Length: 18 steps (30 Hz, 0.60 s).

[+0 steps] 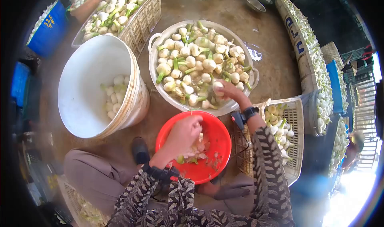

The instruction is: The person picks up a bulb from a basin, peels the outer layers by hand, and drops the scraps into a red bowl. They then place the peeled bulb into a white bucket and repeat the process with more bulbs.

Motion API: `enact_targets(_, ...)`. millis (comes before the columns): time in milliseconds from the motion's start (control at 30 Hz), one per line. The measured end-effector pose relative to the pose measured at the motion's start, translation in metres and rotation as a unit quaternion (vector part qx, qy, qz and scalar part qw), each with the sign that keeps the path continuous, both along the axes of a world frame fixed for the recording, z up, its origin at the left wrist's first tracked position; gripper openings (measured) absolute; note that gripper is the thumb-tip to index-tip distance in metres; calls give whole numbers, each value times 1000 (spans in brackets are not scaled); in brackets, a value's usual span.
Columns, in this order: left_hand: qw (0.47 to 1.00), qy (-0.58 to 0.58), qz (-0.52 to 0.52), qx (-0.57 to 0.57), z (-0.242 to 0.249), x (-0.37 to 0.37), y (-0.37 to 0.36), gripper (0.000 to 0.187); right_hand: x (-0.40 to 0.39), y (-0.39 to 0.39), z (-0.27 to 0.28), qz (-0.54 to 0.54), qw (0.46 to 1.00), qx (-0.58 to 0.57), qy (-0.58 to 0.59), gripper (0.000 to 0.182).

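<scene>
At the near rim of the wide white basin of green-stalked bulbs, the right hand pinches one round white bulb, while the left hand is clenched over trimmings in the red plastic bowl.

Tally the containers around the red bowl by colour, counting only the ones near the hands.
Red: 1, the red bowl under the left hand.
White: 2, the white basin of onions, where the right hand grips one bulb, and the white bucket.
Cream: 2, the basket at the top and the basket at right.
Total: 5
</scene>
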<state>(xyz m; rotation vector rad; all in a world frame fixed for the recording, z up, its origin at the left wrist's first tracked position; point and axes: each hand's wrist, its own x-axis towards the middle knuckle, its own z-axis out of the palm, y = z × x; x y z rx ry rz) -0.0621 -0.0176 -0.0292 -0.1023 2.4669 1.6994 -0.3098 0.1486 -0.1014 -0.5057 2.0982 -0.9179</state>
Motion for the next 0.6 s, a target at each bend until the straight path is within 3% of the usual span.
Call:
enact_targets(33, 991, -51, 60, 104, 6, -5, 0, 44, 14, 1, 29, 1, 1000, 5, 1, 45)
enact_targets(67, 991, -50, 59, 108, 6, -11, 3, 44, 33, 0, 58, -20, 996, -77, -46, 42)
enact_targets(100, 973, -24, 107, 202, 2, -17, 7, 42, 53, 1, 79, -40, 982, -159, -91, 40)
enact_targets(133, 943, 1, 155, 293, 0, -20, 12, 40, 74, 3, 95, -40, 983, -155, -88, 40)
enact_targets(167, 942, 3, 155, 296, 0, -21, 16, 40, 96, 4, 108, -42, 979, -176, -95, 39)
enact_targets(233, 862, -81, 121, 485, 2, -15, 21, 44, 136, 5, 123, -42, 974, -198, -102, 40)
enact_targets(267, 838, -75, 100, 532, 4, -9, 22, 44, 154, 4, 129, -54, 981, -180, -41, 39)
enact_targets(300, 838, -75, 101, 530, 6, 2, 23, 44, 168, 4, 132, -68, 984, -162, 20, 39)
enact_targets(400, 791, -25, 112, 601, 18, 31, 27, 37, 190, 19, 138, -86, 973, -212, 4, 38)
enact_targets(433, 792, -23, 111, 600, 22, 40, 27, 37, 199, 22, 141, -92, 964, -247, 23, 35)
enact_targets(467, 796, -19, 110, 595, 27, 50, 27, 37, 209, 22, 148, -123, 964, -233, 30, 26)
enact_targets(600, 817, 9, 99, 568, 38, 72, 30, 39, 240, 26, 168, -133, 968, -206, 57, 17)
